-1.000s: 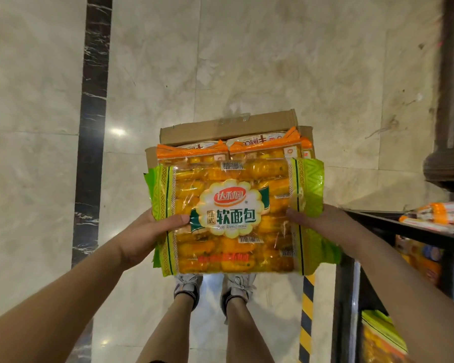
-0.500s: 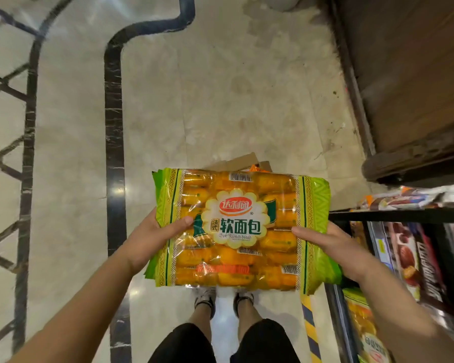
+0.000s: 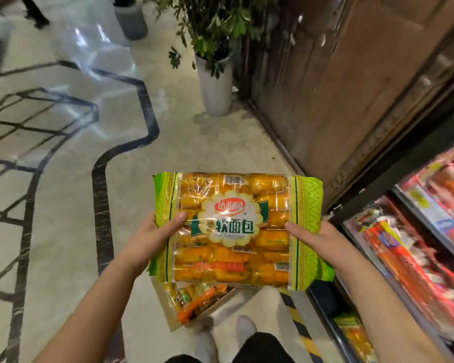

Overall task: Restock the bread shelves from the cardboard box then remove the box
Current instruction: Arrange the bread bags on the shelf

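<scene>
I hold a large green-and-yellow bag of soft bread (image 3: 236,229) flat in front of me at waist height. My left hand (image 3: 152,238) grips its left edge, thumb on top. My right hand (image 3: 323,241) grips its right edge the same way. Below the bag, on the floor by my feet, stands the cardboard box (image 3: 184,319), with orange-edged bread packs (image 3: 194,299) showing inside. The box is mostly hidden by the bag. The shelves (image 3: 414,260) stand at my right, stacked with red and orange packs.
A potted plant in a white vase (image 3: 215,82) stands ahead beside a brown wooden wall panel (image 3: 351,82). Yellow-black tape (image 3: 299,328) marks the floor along the shelf base. Marble floor with dark inlay spreads to the left.
My view has tilted up and swung toward the shelves. The bag has stayed in both hands, raised clear of the box, which now shows below it instead of behind it.
</scene>
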### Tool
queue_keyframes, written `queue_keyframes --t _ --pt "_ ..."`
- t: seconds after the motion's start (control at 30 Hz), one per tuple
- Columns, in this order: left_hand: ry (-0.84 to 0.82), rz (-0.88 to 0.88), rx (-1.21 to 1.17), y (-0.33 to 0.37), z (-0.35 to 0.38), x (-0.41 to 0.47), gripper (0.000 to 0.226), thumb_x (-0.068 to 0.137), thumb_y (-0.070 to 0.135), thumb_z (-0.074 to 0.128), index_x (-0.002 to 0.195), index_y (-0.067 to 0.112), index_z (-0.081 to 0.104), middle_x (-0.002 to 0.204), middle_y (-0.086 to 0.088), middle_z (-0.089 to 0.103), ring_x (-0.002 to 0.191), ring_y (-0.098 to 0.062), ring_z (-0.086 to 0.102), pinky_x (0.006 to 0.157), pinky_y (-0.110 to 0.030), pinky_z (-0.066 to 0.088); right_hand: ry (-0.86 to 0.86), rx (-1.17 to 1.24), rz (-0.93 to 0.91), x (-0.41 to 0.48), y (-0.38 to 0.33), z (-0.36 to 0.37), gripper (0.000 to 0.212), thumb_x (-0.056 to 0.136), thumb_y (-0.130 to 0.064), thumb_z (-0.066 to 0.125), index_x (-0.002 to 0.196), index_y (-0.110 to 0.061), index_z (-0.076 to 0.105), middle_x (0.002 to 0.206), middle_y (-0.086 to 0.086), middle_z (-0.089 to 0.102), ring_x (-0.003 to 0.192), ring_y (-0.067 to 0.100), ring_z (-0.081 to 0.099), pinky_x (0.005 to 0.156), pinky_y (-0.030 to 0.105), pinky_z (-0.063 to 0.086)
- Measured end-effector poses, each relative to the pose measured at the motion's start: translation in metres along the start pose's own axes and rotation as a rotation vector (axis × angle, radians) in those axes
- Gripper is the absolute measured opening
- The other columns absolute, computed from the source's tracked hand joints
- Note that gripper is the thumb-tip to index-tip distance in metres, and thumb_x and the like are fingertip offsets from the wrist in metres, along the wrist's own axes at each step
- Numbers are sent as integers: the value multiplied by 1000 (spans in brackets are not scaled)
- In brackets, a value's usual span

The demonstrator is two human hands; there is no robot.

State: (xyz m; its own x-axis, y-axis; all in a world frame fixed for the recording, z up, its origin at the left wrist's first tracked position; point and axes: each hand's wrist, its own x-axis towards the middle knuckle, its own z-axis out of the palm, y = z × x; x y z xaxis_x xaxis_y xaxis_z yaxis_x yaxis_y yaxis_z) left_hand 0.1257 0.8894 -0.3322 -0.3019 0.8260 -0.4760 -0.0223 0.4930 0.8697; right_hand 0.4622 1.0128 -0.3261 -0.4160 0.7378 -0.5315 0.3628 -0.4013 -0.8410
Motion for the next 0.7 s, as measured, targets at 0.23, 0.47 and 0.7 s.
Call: queue_keyframes --t 0.23,0.47,0.7 --pt "-191 102 18 30 31 15 108 36 79 87 124 21 61 110 -6 79 97 -30 77 79 -41 63 196 41 -106 -56 4 -15 25 95 -32 68 119 -37 64 101 -22 77 90 -2 74 72 16 58" --pt "-479 176 101 36 57 23 92 56 69 83 129 18 61 112 -7 78 98 -31 77 86 -47 62 494 77 -90 -143 37 12 36 87 -50 72 122 -46 66 118 -21 74 110 6 71 102 37 51" --pt "-791 173 213 15 90 -2 49 87 46 74 127 19 61 107 -4 80 93 -28 78 78 -41 64 781 200 43 -240 92 80 32 87 -49 73 118 -43 66 113 -17 76 104 7 73 100 41 54"
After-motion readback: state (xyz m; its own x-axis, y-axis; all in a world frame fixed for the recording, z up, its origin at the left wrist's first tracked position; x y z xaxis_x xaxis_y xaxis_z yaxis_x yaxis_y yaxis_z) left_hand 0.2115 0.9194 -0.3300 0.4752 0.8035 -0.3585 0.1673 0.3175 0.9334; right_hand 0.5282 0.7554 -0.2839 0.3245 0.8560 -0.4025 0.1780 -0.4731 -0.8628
